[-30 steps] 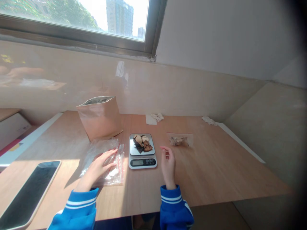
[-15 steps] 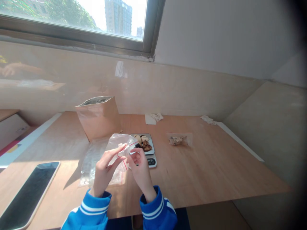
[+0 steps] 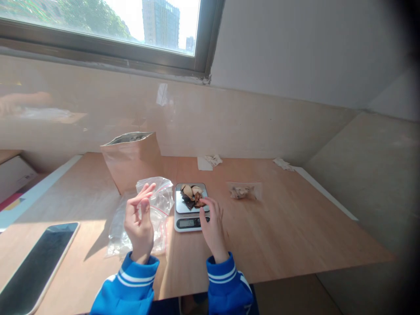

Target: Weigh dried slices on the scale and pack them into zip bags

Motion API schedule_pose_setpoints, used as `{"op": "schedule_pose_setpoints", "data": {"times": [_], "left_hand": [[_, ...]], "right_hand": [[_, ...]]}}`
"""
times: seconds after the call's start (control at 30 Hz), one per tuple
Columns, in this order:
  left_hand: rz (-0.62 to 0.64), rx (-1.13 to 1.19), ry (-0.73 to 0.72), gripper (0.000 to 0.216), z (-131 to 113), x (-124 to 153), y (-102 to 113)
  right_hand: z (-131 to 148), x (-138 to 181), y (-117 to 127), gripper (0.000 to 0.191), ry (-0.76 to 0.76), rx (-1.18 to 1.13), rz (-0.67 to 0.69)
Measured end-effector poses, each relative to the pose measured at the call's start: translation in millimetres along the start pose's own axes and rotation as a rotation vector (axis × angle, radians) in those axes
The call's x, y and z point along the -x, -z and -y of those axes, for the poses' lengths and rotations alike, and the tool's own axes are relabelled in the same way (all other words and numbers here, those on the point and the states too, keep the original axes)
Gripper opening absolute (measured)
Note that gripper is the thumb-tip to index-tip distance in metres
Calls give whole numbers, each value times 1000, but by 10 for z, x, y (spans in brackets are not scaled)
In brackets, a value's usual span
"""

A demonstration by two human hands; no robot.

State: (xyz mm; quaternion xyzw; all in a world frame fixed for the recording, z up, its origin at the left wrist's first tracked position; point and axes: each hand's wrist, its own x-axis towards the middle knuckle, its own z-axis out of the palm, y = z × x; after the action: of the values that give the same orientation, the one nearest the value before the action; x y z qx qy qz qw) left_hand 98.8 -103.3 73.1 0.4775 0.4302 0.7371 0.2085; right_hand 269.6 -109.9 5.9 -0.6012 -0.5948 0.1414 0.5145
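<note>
Dried pieces (image 3: pixel 192 197) lie just beside the right fingers (image 3: pixel 211 204).

Dried pieces (image 3: pixel 190 196) lie on the digital scale (image 3: pixel 186 223); left of it, zip bags (image 3: pixel 160 218), then a smartphone (image 3: pixel 39 267); behind the bags, a stand-up pouch (image 3: pixel 133 159); right, a filled zip bag (image 3: pixel 243 191).

Phone (image 3: pixel 35 269) cut off lower left; scale readout (image 3: pixel 188 223) blurred.

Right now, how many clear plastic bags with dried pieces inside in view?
1: the filled clear plastic bag on the light-brown wooden table, right of the white digital scale. Any inside the open brown pouch would be hidden.
</note>
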Motion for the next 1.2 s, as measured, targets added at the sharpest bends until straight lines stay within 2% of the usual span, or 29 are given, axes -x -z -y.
{"op": "schedule_pose_setpoints", "data": {"times": [0.17,0.3,0.4,0.5,0.6,0.67,0.73,0.8,0.93,1.0,1.03,1.1,1.17,1.2], "left_hand": [[-66,102,274,23,178,26,-62],[-20,150,360,24,223,101,-90],[70,136,334,22,175,201,-111],[139,-3,242,18,133,282,-106],[3,-158,62,14,117,315,-80],[-116,-231,-28,14,110,317,-59],[-142,-265,-57,16,99,306,-29],[-36,-217,-48,22,91,276,22],[357,-21,-32,57,118,163,175],[495,-21,-31,69,166,112,233],[529,-53,-27,69,199,97,248],[523,-143,-17,64,272,95,249],[431,-216,12,55,344,123,224],[368,-243,27,51,375,142,209]], "right_hand": [[-128,19,1,33,56,134,35],[94,-8,-12,29,-23,-29,-25],[380,-82,-69,30,-111,-261,82],[558,-194,-155,25,-106,-336,210],[553,-283,-230,9,-143,-341,138],[505,-306,-259,8,-198,-371,118],[472,-307,-271,9,-226,-402,152],[468,-308,-271,9,-246,-450,188],[500,-354,-251,20,-368,-631,234],[516,-390,-230,26,-406,-681,254],[522,-406,-214,28,-402,-691,278],[524,-424,-166,31,-335,-680,374],[498,-424,-100,34,-203,-612,461],[467,-418,-64,35,-135,-553,453]]}}
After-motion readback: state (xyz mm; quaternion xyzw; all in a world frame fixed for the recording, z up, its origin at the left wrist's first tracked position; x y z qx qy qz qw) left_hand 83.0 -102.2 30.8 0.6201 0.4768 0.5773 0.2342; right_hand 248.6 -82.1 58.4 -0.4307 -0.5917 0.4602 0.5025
